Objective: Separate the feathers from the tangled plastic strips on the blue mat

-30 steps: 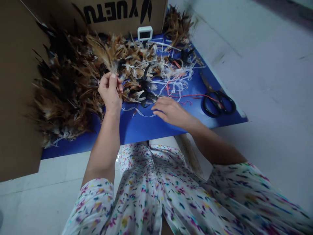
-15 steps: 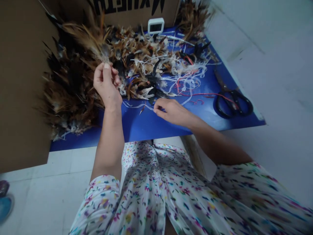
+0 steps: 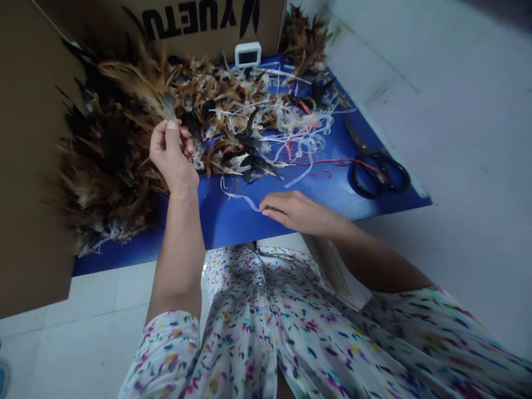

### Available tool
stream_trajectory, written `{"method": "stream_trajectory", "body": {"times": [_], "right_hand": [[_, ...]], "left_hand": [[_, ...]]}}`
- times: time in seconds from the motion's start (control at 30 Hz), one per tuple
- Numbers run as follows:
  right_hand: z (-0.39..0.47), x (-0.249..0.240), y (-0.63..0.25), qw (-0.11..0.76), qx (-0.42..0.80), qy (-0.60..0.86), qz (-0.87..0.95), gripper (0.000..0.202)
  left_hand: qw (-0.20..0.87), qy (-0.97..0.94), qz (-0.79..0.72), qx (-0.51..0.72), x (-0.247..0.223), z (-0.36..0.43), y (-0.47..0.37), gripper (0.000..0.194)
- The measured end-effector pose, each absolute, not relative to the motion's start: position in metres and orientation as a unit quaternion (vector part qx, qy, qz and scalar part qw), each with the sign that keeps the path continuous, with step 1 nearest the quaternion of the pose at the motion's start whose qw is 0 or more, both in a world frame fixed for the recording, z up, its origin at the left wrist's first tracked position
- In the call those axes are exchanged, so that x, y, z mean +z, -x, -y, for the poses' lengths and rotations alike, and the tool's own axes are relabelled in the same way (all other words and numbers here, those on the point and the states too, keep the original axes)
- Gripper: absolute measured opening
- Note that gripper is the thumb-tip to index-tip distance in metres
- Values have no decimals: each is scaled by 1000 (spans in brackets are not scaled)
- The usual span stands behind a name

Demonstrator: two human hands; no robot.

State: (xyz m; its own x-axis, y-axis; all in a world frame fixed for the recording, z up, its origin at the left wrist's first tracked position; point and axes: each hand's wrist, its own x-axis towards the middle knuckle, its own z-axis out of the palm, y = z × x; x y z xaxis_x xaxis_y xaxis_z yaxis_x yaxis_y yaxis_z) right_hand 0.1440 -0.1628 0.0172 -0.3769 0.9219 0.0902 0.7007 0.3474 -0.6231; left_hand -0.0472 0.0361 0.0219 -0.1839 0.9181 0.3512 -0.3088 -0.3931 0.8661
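Between thumb and fingers, my left hand [image 3: 172, 152] pinches a bunch of tan and brown feathers [image 3: 137, 83] by the quill end, with the tips fanning up and to the left. My right hand [image 3: 297, 211] is closed near the front of the blue table, its fingertips pinching one end of a thin white ribbon [image 3: 241, 197]. The ribbon curves leftward over the bare blue surface. Loose brown, white and black feathers [image 3: 226, 111] are spread behind both hands. A large dark pile of feather bunches [image 3: 112, 160] lies left of my left hand.
Black-handled scissors [image 3: 379, 173] lie at the table's right side, a red string [image 3: 328, 161] across them. Tangled white ribbons [image 3: 311, 130] lie behind my right hand. A small white digital device [image 3: 248, 55] stands before a cardboard box [image 3: 199, 41]; more cardboard [image 3: 33, 166] rises at left.
My right hand has moved toward the table's front edge, drawing the white ribbon away from the feathers. My left hand still holds its feather bunch. The whole view has shifted slightly.
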Motion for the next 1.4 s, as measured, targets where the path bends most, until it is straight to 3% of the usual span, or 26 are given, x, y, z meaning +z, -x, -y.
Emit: {"method": "stream_trajectory", "body": {"times": [0.2, 0.4, 0.57, 0.77, 1.0, 1.17, 1.23, 1.4], "right_hand": [[172, 14, -150, 165, 227, 541, 793, 19], [183, 11, -163, 162, 198, 560, 788, 20], [187, 10, -182, 237, 184, 545, 783, 20], [161, 12, -230, 294, 49, 606, 738, 21], [100, 5, -259, 179, 28, 682, 709, 27], [83, -2, -263, 134, 34, 686, 714, 17], [83, 1, -264, 174, 38, 679, 712, 16], [81, 21, -245, 386, 127, 622, 670, 8]], "left_hand": [[433, -474, -315, 699, 20, -34, 41, 22], [461, -456, -314, 694, 23, -26, 35, 13], [474, -459, -314, 683, 23, -23, 32, 18], [507, -442, -317, 668, 32, -10, 28, 12], [494, -465, -323, 660, 27, -8, 23, 17], [494, -484, -316, 649, 22, -10, 22, 29], [512, -482, -304, 643, 23, -7, 21, 29], [596, -472, -303, 574, 25, 3, 19, 31]]}}
